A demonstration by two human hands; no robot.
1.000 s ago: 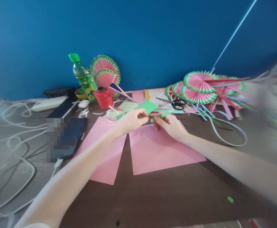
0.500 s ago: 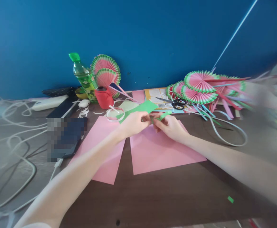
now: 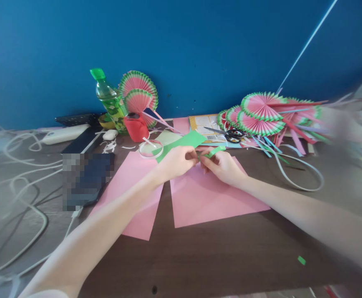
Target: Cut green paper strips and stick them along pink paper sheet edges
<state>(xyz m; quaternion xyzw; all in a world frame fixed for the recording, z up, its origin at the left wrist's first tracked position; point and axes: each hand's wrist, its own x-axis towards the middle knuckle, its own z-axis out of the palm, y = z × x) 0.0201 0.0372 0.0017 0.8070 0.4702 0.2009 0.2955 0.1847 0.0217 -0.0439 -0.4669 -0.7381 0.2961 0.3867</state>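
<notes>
A narrow green paper strip (image 3: 217, 150) sticks up from the fingers of my right hand (image 3: 222, 165), which are pinched closed on it. My left hand (image 3: 179, 161) is closed too, its thumb and index fingertips nearly touching the right fingertips. Whether the left fingers grip the strip's other end is hidden. Both hands hover over a pink paper sheet (image 3: 212, 203). Behind the left hand lies a green paper sheet (image 3: 190, 141), and another pink sheet (image 3: 139, 207) extends under the left forearm.
A tape roll (image 3: 150, 155) lies by a red container (image 3: 136, 127) and a green-capped bottle (image 3: 108, 95). Scissors (image 3: 232, 135) rest near folded paper fans (image 3: 263, 109). A phone (image 3: 90, 178) and white cables (image 3: 44, 215) fill the left. A green scrap (image 3: 301, 260) is front right.
My left fingertips have shifted slightly right, closer to the right hand's fingertips. The green strip tilts up a little differently; the sheets stay where they were.
</notes>
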